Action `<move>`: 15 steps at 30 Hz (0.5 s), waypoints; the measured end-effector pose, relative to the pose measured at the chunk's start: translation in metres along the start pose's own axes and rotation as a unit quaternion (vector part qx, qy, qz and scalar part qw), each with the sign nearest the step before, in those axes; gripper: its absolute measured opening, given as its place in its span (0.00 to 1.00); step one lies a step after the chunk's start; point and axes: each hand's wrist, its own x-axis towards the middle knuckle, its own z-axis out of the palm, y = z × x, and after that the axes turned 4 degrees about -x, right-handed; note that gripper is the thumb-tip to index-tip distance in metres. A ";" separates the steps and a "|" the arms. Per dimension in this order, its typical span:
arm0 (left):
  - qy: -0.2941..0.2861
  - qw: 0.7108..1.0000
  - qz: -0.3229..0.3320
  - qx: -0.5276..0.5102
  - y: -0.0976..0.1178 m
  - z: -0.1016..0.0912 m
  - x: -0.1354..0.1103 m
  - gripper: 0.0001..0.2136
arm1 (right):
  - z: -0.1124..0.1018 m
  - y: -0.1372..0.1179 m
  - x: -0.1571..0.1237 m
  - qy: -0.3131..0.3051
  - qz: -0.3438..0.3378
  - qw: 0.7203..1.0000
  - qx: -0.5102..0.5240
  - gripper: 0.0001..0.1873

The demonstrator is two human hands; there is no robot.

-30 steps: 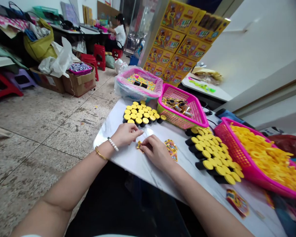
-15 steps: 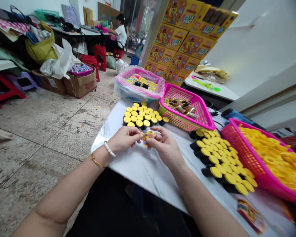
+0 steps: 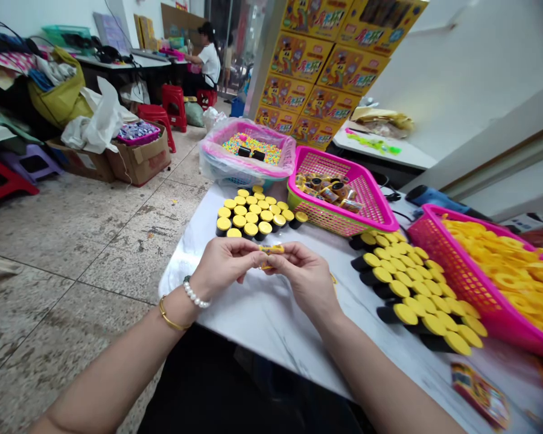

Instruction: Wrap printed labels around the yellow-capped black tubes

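My left hand (image 3: 224,265), with a pearl bracelet and a gold bangle at its wrist, pinches one end of a small yellow printed plastic sleeve (image 3: 271,249). The other end is between the thumb and fingers of my right hand (image 3: 306,276). Both hands are close together above the white table (image 3: 271,325). Just beyond them, several black cups with yellow lids (image 3: 250,229) stand upright in rows. A small stack of flat printed sleeves (image 3: 479,395) lies at the lower right. A yellow scrap peeks out beside my right hand.
More yellow-lidded cups (image 3: 405,313) lie on their sides at the right. Behind are a pink basket of wrapped cups (image 3: 366,211), a plastic-lined basket of coloured beads (image 3: 199,154) and stacked yellow boxes (image 3: 298,57). A basket of yellow rings (image 3: 438,259) stands right. A person (image 3: 209,63) sits far off.
The sleeve has turned from a broad, spread face to a narrow strip held crosswise between my fingers. My fingers have closed more tightly around it. The view has shifted slightly.
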 end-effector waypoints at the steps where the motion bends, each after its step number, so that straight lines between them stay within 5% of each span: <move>1: -0.009 1.000 -0.006 -0.003 0.000 0.000 0.001 0.14 | 0.002 0.000 -0.001 -0.002 -0.004 1.000 -0.002 0.16; 4: -0.028 0.999 -0.026 -0.011 0.000 -0.002 0.003 0.13 | 0.007 0.001 -0.001 -0.009 -0.025 0.999 -0.032 0.15; 9: 0.034 0.998 -0.031 -0.030 -0.002 -0.004 0.006 0.13 | 0.000 0.002 0.010 0.033 -0.110 0.988 -0.106 0.16; 15: 0.050 0.999 -0.004 0.020 -0.006 -0.003 0.006 0.09 | -0.007 0.001 0.011 -0.069 -0.057 0.993 -0.079 0.21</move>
